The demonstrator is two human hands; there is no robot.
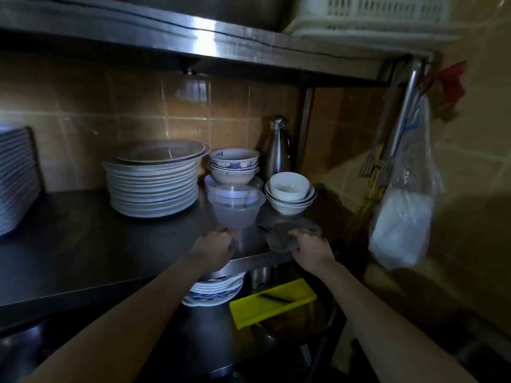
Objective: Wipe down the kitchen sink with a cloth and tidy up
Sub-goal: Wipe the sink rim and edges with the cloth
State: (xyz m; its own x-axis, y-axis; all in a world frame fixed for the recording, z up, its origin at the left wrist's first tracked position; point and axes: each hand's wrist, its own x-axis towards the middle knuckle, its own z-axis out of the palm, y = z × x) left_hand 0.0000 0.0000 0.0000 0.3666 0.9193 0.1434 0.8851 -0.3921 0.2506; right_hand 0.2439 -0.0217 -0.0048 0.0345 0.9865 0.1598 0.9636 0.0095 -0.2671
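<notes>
The person stands close to a steel shelf (83, 244) set against a tiled wall, both bare forearms reaching in. The right hand (309, 246) is bunched around a grey cloth (287, 233), fingers curled into it, and the cloth lies pressed on the shelf's front right corner, just below a stack of white bowls (289, 193). The left hand (214, 248) is beside it, fingers curled up against the base of a clear plastic bowl (235, 210), gripping it at the bottom edge. The light is dim, so I cannot tell whether the bowl is lifted off the steel or barely resting on it.

Behind that bowl sit more clear tubs with a pile of blue-patterned bowls (233, 163) on top. To the left is a tall stack of white plates (153, 186). A steel flask (278, 150) stands upright in the back corner.

On the level below are more plates (215, 291) and a yellow tray (272, 301) lying tilted over a metal bowl. A plastic bag (401, 217) hangs from the frame's right post, with a red rag (450, 84) above it. A white basket (387, 12) sits on the top shelf.
</notes>
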